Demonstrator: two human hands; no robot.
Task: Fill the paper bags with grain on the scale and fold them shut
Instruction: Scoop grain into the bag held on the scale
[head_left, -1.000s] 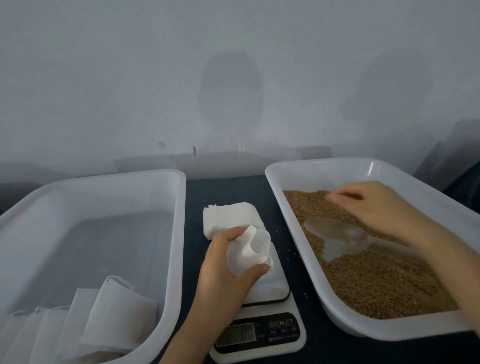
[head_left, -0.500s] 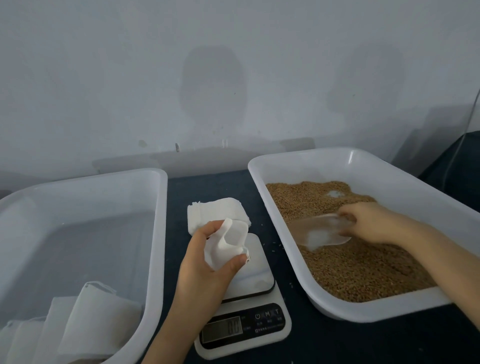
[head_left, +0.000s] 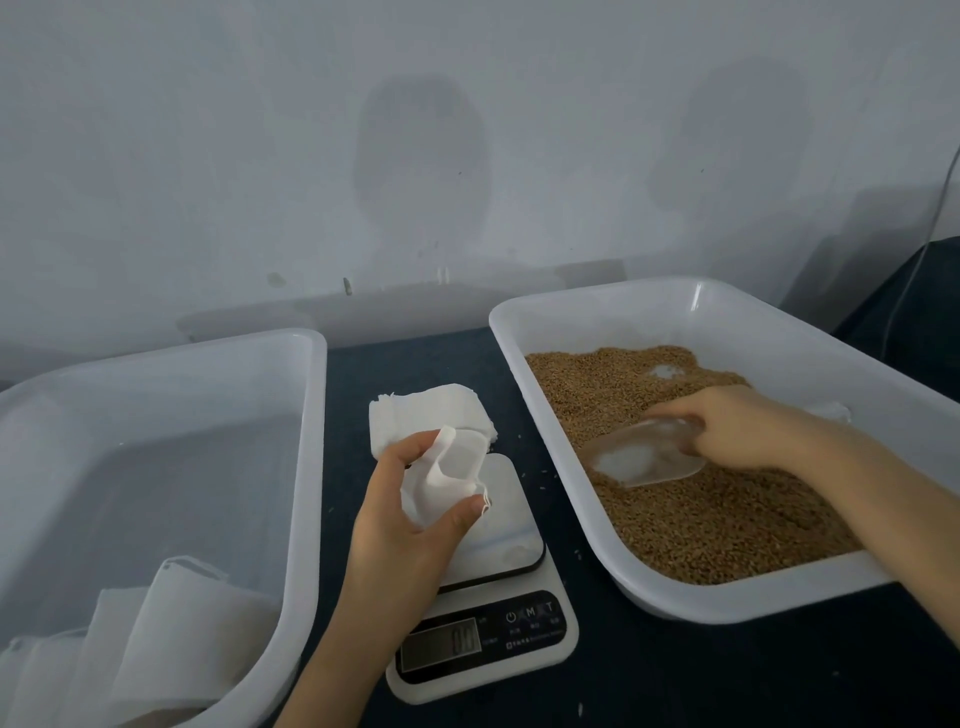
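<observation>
So, the left bin has a few bags lying in its near corner. Just beside it the left hand pinches a limp, empty-looking bag over the scale, thumb and fingers curled on the paper, with the spare stack behind. In the right bin the right hand grips the clear scoop, fingers wrapped round its back end, lip down in the grain. Looks like the scooping step to me, so next up is carrying a scoopful across and tipping it into that floppy mouth without spilling over the scale.
</observation>
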